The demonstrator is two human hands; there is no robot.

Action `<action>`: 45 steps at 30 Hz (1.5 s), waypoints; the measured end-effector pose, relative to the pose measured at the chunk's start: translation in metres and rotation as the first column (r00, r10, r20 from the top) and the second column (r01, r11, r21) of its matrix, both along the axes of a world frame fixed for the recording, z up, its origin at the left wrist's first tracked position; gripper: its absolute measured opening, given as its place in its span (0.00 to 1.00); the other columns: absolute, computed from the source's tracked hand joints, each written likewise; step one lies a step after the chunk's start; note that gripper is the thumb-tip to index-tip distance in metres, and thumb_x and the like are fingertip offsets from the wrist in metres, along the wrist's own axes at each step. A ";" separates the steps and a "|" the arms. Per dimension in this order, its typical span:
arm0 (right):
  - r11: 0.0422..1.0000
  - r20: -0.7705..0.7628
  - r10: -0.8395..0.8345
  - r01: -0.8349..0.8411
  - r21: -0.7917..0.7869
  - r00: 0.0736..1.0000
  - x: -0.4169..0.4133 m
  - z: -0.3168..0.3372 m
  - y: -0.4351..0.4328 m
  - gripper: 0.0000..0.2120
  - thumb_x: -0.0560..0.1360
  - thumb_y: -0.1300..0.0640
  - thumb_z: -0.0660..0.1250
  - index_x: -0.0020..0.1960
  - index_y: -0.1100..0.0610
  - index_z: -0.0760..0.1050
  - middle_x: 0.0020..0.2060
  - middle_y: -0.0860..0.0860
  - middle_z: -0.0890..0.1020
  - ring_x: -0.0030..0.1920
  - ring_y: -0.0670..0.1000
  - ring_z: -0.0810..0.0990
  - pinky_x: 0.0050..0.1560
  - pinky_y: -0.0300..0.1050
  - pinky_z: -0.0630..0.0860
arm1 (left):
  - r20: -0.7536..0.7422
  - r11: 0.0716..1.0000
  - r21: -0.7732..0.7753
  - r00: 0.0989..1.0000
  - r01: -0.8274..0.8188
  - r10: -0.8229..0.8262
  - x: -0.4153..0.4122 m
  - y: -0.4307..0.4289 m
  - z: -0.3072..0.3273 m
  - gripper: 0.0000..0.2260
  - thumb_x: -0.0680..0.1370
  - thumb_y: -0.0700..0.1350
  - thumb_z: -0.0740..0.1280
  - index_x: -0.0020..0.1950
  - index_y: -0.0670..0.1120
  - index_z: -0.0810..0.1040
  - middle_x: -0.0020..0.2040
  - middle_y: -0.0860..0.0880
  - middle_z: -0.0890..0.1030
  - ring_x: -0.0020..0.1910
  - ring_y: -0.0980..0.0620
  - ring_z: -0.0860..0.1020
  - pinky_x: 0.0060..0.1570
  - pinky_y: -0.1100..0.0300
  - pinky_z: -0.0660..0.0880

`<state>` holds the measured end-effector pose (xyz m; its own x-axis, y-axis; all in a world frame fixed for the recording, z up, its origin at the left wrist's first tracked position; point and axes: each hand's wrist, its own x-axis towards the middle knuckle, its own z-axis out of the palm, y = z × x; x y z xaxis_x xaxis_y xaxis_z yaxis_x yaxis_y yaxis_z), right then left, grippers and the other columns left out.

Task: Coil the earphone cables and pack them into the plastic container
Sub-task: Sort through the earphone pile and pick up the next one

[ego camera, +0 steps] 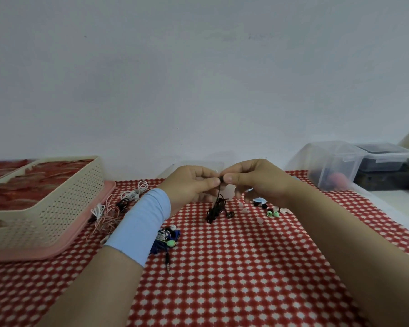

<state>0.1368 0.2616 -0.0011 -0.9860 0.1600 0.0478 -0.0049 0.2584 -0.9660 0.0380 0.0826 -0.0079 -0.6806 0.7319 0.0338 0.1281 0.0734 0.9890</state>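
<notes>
Where the bench point(21, 291) starts on the left, a cream basket point(45, 208) sits on a pink tray point(80, 241), out of the way of the work. Just beside it lies a pile of white, pink and black earphones point(109, 213), loose and tangled, so I think they wait for their turn.

Next comes the left hand point(191, 185), with a blue sleeve point(139, 223) on the wrist. Its thumb and fingers are curled and pinch the top of the black earphone cable point(216, 208). Under that arm lie blue earphones point(168, 239) with green tips.

The black earphone cable hangs down between both hands in a small bunch, low over the red and white cloth point(222, 279). I cannot tell if it touches. It is held up high, I think, so the loops fall straight and do not knot. The right hand point(257, 180) pinches the same top end, thumb against fingers, close to the left hand.

Near it on the cloth lie little rubber ear tips point(273, 213), some green, some black, some clear. Far right stands a clear plastic box point(333, 164), well apart from the hands, with a dark-lidded box point(385, 156) beside it. The cable is in no box yet, so coiling looks like the step in hand.

No words or brand names can be read anywhere.
</notes>
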 end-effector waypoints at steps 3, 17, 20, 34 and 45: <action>0.998 0.031 -0.016 0.014 0.067 0.999 -0.001 -0.002 0.001 0.09 0.77 0.55 0.73 0.57 0.54 0.85 0.49 0.51 0.88 0.36 0.49 0.82 0.40 0.45 0.79 | -0.001 0.999 -0.040 1.000 -0.020 0.019 -0.002 -0.003 -0.001 0.09 0.77 0.34 0.69 0.57 0.37 0.79 0.49 0.39 0.85 0.41 0.51 0.83 0.39 0.63 0.80; 1.000 -0.006 -0.003 0.003 -0.013 1.000 -0.007 -0.016 -0.005 0.08 0.76 0.58 0.74 0.55 0.55 0.86 0.46 0.53 0.88 0.35 0.50 0.80 0.34 0.44 0.73 | -0.035 0.997 -0.063 0.999 -0.043 0.041 -0.003 -0.005 -0.001 0.04 0.76 0.34 0.69 0.50 0.39 0.83 0.39 0.43 0.85 0.37 0.52 0.84 0.38 0.63 0.80; 1.000 -0.031 -0.002 0.001 -0.029 1.000 -0.007 -0.013 -0.007 0.07 0.77 0.58 0.73 0.54 0.54 0.86 0.47 0.53 0.88 0.33 0.48 0.81 0.31 0.41 0.74 | -0.034 0.998 -0.042 0.998 -0.048 0.047 -0.005 -0.005 -0.001 0.06 0.76 0.34 0.69 0.52 0.37 0.82 0.43 0.41 0.85 0.38 0.52 0.83 0.39 0.61 0.81; 0.701 0.172 -0.122 -0.038 0.712 0.977 -0.014 -0.022 -0.023 0.18 0.71 0.40 0.76 0.57 0.47 0.83 0.45 0.41 0.82 0.48 0.45 0.80 0.48 0.40 0.75 | -0.408 0.888 -0.424 0.913 -0.176 -0.014 -0.020 -0.012 -0.008 0.07 0.76 0.43 0.72 0.53 0.49 0.85 0.46 0.52 0.84 0.44 0.52 0.83 0.42 0.60 0.82; 0.559 0.037 -0.192 0.078 0.826 0.981 -0.020 -0.041 -0.035 0.09 0.73 0.48 0.74 0.51 0.49 0.79 0.47 0.46 0.82 0.48 0.47 0.79 0.50 0.44 0.78 | -0.317 0.824 -0.565 0.932 -0.036 -0.177 -0.012 -0.011 -0.010 0.08 0.75 0.45 0.73 0.54 0.50 0.82 0.52 0.52 0.83 0.39 0.49 0.85 0.49 0.57 0.82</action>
<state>0.1164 0.2271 -0.0425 -0.9630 0.2396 0.1230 0.1879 0.9249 -0.3305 0.0257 0.0716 -0.0182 -0.6481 0.7418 -0.1724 0.4740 0.5701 0.6711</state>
